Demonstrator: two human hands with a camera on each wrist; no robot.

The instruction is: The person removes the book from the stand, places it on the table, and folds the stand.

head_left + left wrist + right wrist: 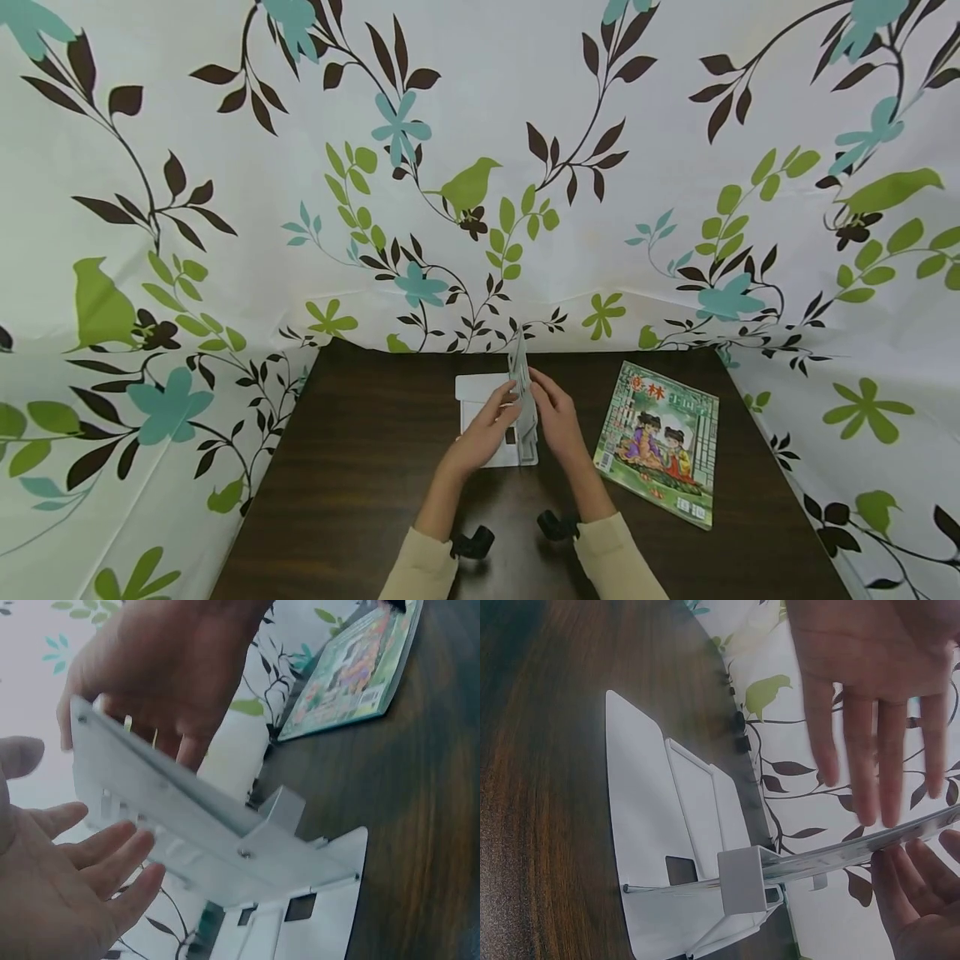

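Observation:
A white folding book stand (480, 388) rests on the dark table, its flat base down and its panel (187, 817) tilted up nearly on edge. My left hand (480, 433) touches one face of that panel with its fingers fairly straight. On the opposite side is my right hand (557, 412), fingers extended, the tips close to or touching the panel. A small bent lip (741, 881) sticks out near the panel's lower end. Square cutouts show in the base. In the left wrist view, the panel partly hides the right fingertips.
To the right on the dark wooden table (360, 467) lies a green illustrated magazine (660, 450). A white cloth (480, 275) printed with leaves and birds rises behind the table and along its sides. Black wrist-worn devices (474, 543) sit near the cream sleeves.

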